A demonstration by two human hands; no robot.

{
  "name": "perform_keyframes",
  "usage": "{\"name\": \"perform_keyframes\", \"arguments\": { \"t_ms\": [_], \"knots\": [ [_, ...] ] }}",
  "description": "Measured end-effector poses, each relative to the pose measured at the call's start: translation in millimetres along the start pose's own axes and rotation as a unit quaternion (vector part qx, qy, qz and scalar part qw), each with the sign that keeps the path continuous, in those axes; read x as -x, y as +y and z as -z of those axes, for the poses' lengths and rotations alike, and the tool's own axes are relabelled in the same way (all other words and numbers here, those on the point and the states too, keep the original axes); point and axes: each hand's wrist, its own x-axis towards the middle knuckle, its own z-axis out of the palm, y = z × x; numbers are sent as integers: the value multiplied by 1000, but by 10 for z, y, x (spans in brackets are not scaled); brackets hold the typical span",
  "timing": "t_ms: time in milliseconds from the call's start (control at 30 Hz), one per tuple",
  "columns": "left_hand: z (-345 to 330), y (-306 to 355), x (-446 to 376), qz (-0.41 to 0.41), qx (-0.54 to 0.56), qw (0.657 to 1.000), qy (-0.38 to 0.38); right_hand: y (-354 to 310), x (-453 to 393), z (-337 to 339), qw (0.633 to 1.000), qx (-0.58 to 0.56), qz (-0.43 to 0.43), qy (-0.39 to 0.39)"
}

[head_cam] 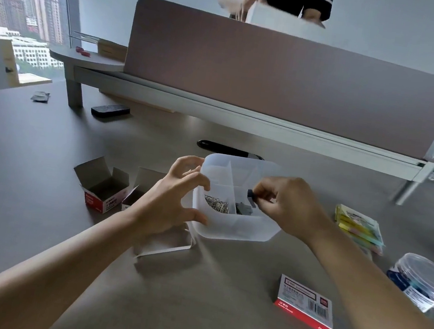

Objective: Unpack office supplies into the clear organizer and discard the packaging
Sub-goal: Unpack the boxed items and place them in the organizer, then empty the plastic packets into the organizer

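Organizer point(232, 227) mid-desk, paper clips point(217, 204) inside, opened box point(101, 186) to its left, sealed box point(305, 304) front-right

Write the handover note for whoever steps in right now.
Left hand: open, fingers spread against the clear organizer, steadying it.
Right hand: pinching a small dark item over the organizer's right compartment.
Done: paper clips in the left front compartment; grey pieces beside them.
Left: opened empty boxes to discard; sealed red-and-white box, sticky notes and lidded tub to unpack.
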Motion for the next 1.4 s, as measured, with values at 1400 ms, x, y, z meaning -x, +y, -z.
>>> {"name": "perform_keyframes", "arguments": {
  "t_ms": [1400],
  "knots": [
    [403,93,936,297,-254,910,-137,-711,554,-927,991,-118,-33,-48]
  ]
}}
